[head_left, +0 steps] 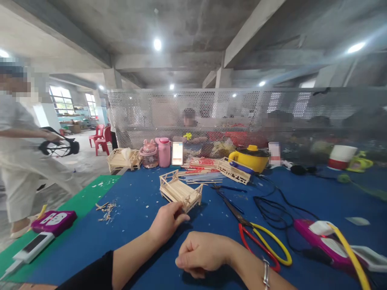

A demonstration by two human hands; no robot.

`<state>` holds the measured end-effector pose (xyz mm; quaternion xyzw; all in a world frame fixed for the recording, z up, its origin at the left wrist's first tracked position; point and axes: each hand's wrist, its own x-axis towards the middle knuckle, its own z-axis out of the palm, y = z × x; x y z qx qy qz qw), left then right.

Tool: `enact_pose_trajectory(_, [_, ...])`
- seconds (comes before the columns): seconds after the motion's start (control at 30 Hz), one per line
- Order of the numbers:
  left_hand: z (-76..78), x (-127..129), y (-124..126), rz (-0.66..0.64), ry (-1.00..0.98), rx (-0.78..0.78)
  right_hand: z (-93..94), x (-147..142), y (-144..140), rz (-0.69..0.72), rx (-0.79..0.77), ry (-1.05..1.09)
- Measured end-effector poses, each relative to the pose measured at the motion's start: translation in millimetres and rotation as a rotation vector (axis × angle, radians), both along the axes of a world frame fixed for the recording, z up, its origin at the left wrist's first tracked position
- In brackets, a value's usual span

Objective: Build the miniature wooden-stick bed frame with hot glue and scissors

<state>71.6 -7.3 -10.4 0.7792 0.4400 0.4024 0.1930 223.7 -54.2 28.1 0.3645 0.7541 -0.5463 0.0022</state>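
Stick bed [180, 191] lay just ahead of the left hand [167, 222], fingertips touching its near corner; long axis ran away-left. Right hand [201, 253] rested nearer, loosely curled, apparently holding nothing.

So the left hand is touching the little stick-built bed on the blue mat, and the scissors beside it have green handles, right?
Not quite. In the head view the scissors have one red and one yellow handle, not green. The rest holds: the left hand has its fingers at the near corner of the little stick-built bed on the blue mat.
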Motion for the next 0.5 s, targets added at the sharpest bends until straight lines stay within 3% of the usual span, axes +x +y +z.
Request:
enact_pose_trajectory(0.07, [3.2, -1, -6, -0.012, -0.019, -0.027, 0.9, 1, -2, 0.007, -0.018, 0.004])
enact_pose_trajectory(0.17, [11.4, -7, -29, -0.032, -0.233, -0.111, 1.3, 3, -1, 0.021, 0.017, -0.01])
enact_pose_trajectory(0.23, [17.3, -11, -47, -0.223, -0.305, -0.169, 3.3, 1, -2, 0.036, 0.069, 0.047])
enact_pose_trajectory(0.33, [23.8, -13, -66, -0.454, -0.183, -0.158, 11.7, -4, -6, 0.045, 0.125, 0.217])
enact_pose_trajectory(0.4, [24.5, -15, -68, -0.419, -0.029, -0.085, 19.9, -4, -11, 0.027, 0.124, 0.28])
enact_pose_trajectory(0.5, [19.6, -27, -60, -0.232, 0.227, 0.002, 31.1, 4, -18, -0.093, 0.11, 0.304])
